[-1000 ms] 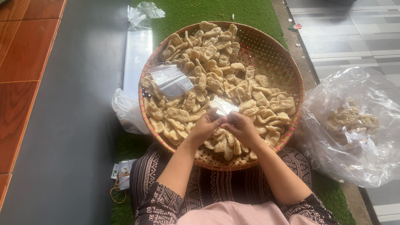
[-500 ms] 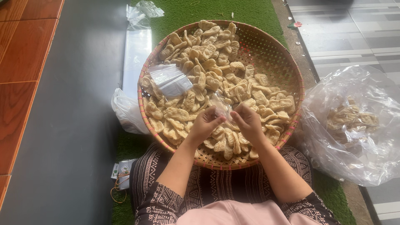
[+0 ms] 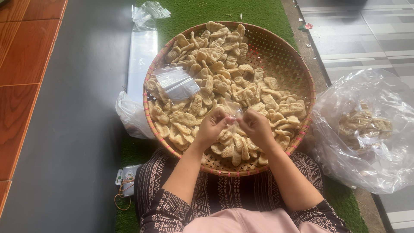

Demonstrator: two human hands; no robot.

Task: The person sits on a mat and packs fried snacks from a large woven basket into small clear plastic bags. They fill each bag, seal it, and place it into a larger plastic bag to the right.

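Both hands, left hand [image 3: 212, 126] and right hand [image 3: 254, 125], pinch what seems a small clear bag [image 3: 233, 111] over the woven tray [image 3: 297, 73]; a loose pinch could drop it among the crackers [image 3: 215, 60].

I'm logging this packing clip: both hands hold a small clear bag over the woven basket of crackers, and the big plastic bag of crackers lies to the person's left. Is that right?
Not quite. The head view shows the big plastic bag lying to the person's right, not left. The rest stands: left hand and right hand hold a small clear bag over the woven basket of crackers.
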